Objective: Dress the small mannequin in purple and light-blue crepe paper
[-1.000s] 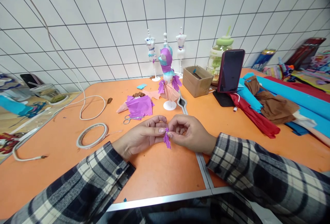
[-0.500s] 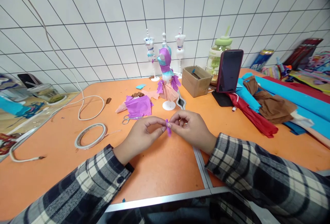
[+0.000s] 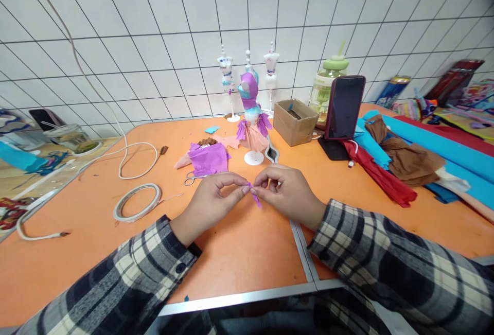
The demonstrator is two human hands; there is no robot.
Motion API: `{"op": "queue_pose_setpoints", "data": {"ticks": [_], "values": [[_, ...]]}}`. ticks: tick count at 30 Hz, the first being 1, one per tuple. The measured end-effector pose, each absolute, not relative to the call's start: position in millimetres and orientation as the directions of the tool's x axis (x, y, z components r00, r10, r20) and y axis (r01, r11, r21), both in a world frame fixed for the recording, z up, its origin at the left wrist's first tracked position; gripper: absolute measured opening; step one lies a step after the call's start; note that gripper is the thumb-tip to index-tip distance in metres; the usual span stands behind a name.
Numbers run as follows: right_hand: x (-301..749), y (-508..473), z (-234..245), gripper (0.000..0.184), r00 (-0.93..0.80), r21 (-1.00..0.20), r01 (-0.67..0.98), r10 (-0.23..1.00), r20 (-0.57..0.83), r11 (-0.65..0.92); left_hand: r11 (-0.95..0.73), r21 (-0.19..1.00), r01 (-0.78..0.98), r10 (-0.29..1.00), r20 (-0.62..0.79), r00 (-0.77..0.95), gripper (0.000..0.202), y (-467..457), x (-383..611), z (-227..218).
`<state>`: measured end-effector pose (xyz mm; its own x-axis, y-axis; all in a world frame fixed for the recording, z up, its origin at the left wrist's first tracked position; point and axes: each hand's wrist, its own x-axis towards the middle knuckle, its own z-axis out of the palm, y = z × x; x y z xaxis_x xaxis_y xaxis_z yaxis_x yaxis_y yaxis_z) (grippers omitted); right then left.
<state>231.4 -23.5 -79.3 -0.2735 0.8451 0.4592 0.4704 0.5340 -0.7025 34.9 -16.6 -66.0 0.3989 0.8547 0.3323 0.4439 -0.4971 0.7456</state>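
A small strip of purple crepe paper (image 3: 256, 200) is pinched between my two hands, its lower end hanging free above the table. My left hand (image 3: 216, 196) grips it from the left with thumb and forefinger. From the other side my right hand (image 3: 287, 191) pinches the same strip, the fingertips of both hands almost touching. Just beyond them stands a mini dress form (image 3: 252, 113) dressed in purple, blue and peach paper. Left of it lie a larger purple paper sheet (image 3: 209, 158) and scissors (image 3: 189, 178), whose blades are partly hidden.
A roll of tape (image 3: 118, 210) lies at left, near a white cable (image 3: 122, 162). Behind are a cardboard box (image 3: 295, 128), two more dress forms, a phone (image 3: 345, 108) on a stand and a green-lidded bottle (image 3: 328, 80). Red paper (image 3: 389, 183) and other coloured sheets fill the right side.
The purple strip's hanging end has swung to the right and now slants. Both hands keep their pinch in nearly the same spot; the whole view has shifted slightly.
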Motion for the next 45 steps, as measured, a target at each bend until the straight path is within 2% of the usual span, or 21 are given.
{"op": "queue_pose_setpoints", "data": {"ticks": [3, 7, 12, 15, 18, 20, 23, 25, 28, 31, 41, 45], "values": [[234, -21, -81, 0.016, -0.321, -0.711, 0.468, 0.851, 0.416, 0.525, -0.551, 0.730, 0.404, 0.794, 0.311, 0.522, 0.014, -14, 31, -66], [236, -16, -83, 0.020, -0.405, -0.838, 0.381, 0.885, 0.228, 0.390, -0.563, 0.755, 0.337, 0.720, 0.247, 0.648, 0.014, -10, 26, -66], [236, -11, -86, 0.029, -0.484, -0.968, 0.178, 0.872, 0.071, 0.178, -0.399, 0.879, 0.261, 0.720, 0.125, 0.682, 0.018, -8, 20, -67], [235, -12, -87, 0.034, -0.441, -0.971, 0.158, 0.893, 0.093, 0.179, -0.243, 0.943, 0.229, 0.734, 0.025, 0.678, 0.021, -5, 18, -71], [235, -14, -86, 0.038, -0.405, -0.963, 0.161, 0.904, 0.136, 0.217, -0.158, 0.958, 0.239, 0.786, -0.024, 0.618, 0.022, -4, 22, -75], [235, -15, -85, 0.038, -0.399, -0.935, 0.157, 0.886, 0.235, 0.319, -0.114, 0.972, 0.205, 0.801, -0.032, 0.598, 0.024, -5, 24, -76], [237, -18, -81, 0.036, -0.419, -0.810, 0.178, 0.788, 0.451, 0.558, -0.063, 0.988, 0.141, 0.784, -0.039, 0.619, 0.027, -7, 27, -74], [239, -21, -79, 0.032, -0.454, -0.751, 0.184, 0.733, 0.507, 0.634, -0.051, 0.990, 0.128, 0.768, -0.043, 0.639, 0.028, -8, 27, -72], [241, -24, -78, 0.029, -0.488, -0.783, 0.160, 0.737, 0.467, 0.602, -0.061, 0.989, 0.135, 0.785, -0.036, 0.619, 0.029, -8, 27, -71], [243, -23, -79, 0.023, -0.436, -0.829, 0.169, 0.795, 0.422, 0.533, -0.064, 0.988, 0.138, 0.813, -0.028, 0.581, 0.027, -7, 25, -74], [238, -17, -78, 0.013, -0.473, -0.859, 0.201, 0.815, 0.335, 0.470, 0.053, 0.996, 0.074, 0.769, -0.088, 0.633, 0.018, -13, 24, -68], [238, -15, -80, 0.008, -0.479, -0.858, 0.210, 0.814, 0.328, 0.469, 0.044, 0.995, 0.093, 0.764, -0.094, 0.638, 0.016, -12, 24, -69]]}}
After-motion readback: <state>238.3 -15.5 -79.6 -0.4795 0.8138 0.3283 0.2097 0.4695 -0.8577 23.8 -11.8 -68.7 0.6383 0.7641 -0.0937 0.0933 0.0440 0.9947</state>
